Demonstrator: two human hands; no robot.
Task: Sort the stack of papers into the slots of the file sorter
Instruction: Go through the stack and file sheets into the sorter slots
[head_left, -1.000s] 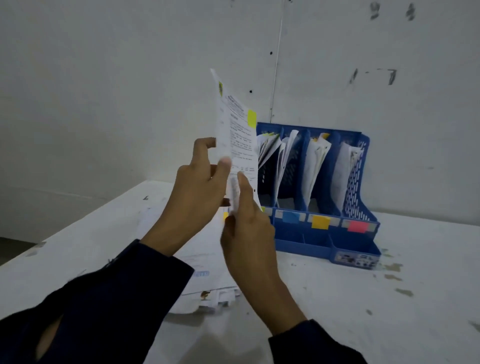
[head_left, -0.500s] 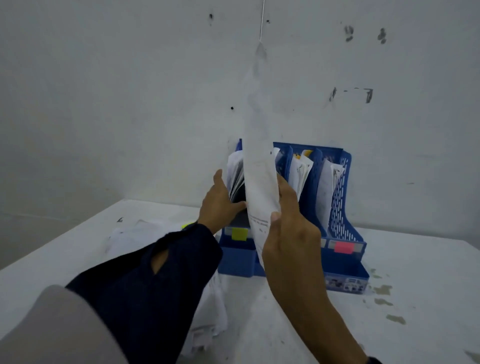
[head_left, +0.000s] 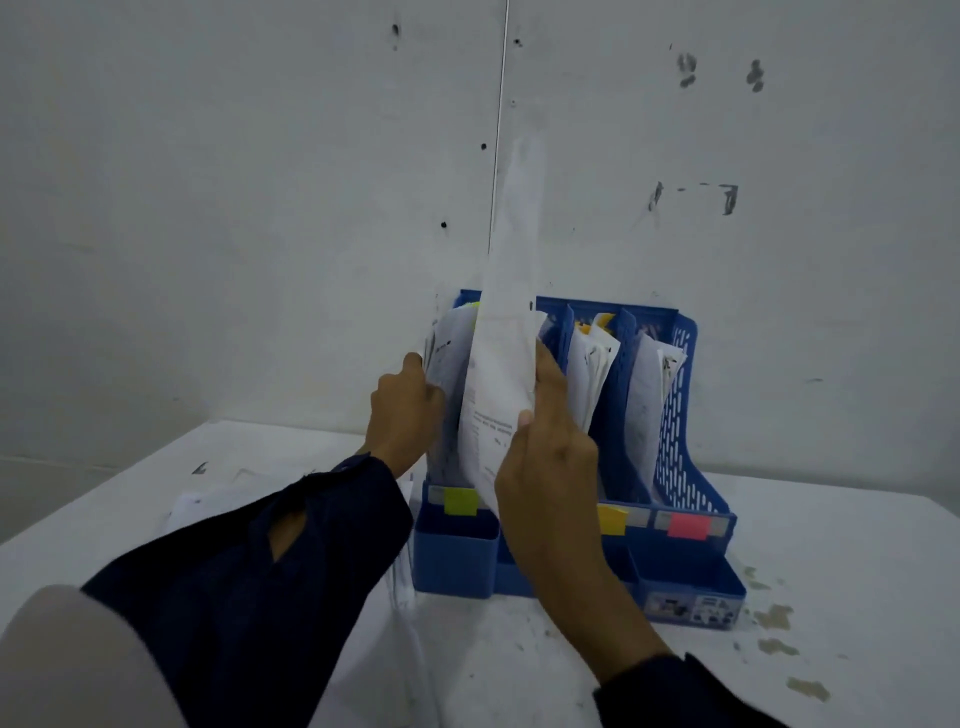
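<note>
Two hands are up at the blue file sorter, which sits on the white table right against the wall. The right hand pinches a tall sheet of paper between thumb and fingers — the sheet stands nearly upright, its lower end over the sorter's leftmost slots, its top reaching well above the sorter. The left hand has its fingers curled round the papers already standing in the sorter's leftmost slot, holding them toward the left. The other slots further right hold white papers too. Coloured tabs run along the sorter's front: a yellow-green one under the left slot, a yellow one, and a pink one at the right end. Left of the sorter, the stack of papers lies flat on the table — mostly hidden behind the dark sleeve.
</note>
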